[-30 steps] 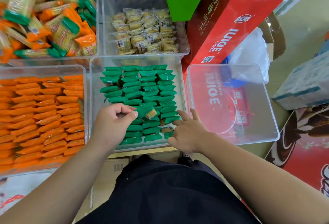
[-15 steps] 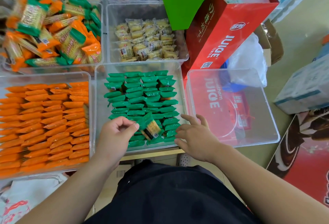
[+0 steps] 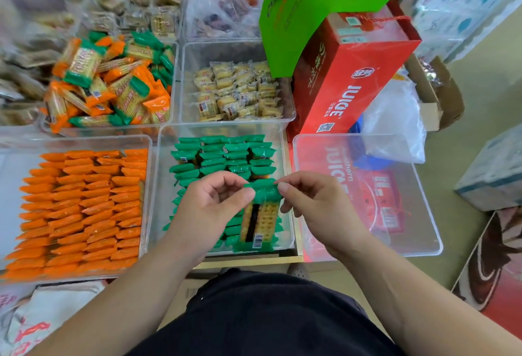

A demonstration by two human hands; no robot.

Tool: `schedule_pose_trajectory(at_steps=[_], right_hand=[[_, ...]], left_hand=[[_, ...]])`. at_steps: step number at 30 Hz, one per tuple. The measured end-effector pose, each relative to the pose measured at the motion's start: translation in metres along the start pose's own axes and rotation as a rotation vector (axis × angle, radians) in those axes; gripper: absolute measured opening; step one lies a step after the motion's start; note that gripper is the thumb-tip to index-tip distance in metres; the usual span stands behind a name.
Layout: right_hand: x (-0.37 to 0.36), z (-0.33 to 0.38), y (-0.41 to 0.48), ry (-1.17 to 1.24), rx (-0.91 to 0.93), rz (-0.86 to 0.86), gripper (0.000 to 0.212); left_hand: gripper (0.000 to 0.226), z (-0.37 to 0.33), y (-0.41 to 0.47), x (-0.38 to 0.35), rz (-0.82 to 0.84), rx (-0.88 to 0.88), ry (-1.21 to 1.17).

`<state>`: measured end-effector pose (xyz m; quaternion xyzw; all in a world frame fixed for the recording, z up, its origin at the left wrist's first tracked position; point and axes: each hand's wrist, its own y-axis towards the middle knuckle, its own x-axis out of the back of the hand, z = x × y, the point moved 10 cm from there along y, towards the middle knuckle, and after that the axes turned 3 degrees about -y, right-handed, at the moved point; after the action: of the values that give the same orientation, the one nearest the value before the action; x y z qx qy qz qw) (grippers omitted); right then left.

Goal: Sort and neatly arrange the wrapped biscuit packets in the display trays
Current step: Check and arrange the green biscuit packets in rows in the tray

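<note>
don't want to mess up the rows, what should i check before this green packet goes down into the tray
1. Grip: left hand and right hand both pinch the green packet at its top: ok.
2. Matching tray: it hangs over the green tray: ok.
3. Far rows tidy: ok.
4. Free slot at the front: hidden by the hands: cannot tell.
5. Packet turned like the rows: it hangs upright, they lie shingled: not ok.

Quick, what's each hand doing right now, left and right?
Left hand: pinching the top end of the green biscuit packet.
Right hand: pinching the same packet's top end.
</note>
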<state>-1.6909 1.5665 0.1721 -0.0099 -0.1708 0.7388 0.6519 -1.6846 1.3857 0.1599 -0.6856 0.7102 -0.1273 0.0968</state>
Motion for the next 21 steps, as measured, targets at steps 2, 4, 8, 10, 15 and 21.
schedule_pose_trajectory(at_steps=[2,4,8,10,15,21], right_hand=[[0.007,0.004,-0.001,0.011,0.014,-0.036,0.012],[0.008,0.0,-0.002,0.05,-0.041,-0.039,0.018],[-0.012,-0.025,-0.007,0.507,-0.31,0.079,0.037],[-0.019,-0.031,-0.009,0.652,-0.382,0.124,0.029],[-0.012,-0.036,-0.004,0.708,-0.379,0.03,0.012],[0.014,-0.042,0.0,0.703,-0.335,-0.149,0.005]], left_hand=[[0.024,-0.006,-0.001,-0.004,0.015,-0.022,0.029],[0.026,-0.009,-0.002,-0.008,0.01,-0.027,0.049],[0.022,-0.007,-0.004,-0.015,0.048,0.016,-0.069],[0.025,-0.006,-0.004,-0.017,0.056,0.019,-0.14],[0.032,-0.001,-0.001,-0.022,0.1,0.055,-0.192],[0.04,0.007,-0.003,-0.014,0.087,0.104,-0.207]])
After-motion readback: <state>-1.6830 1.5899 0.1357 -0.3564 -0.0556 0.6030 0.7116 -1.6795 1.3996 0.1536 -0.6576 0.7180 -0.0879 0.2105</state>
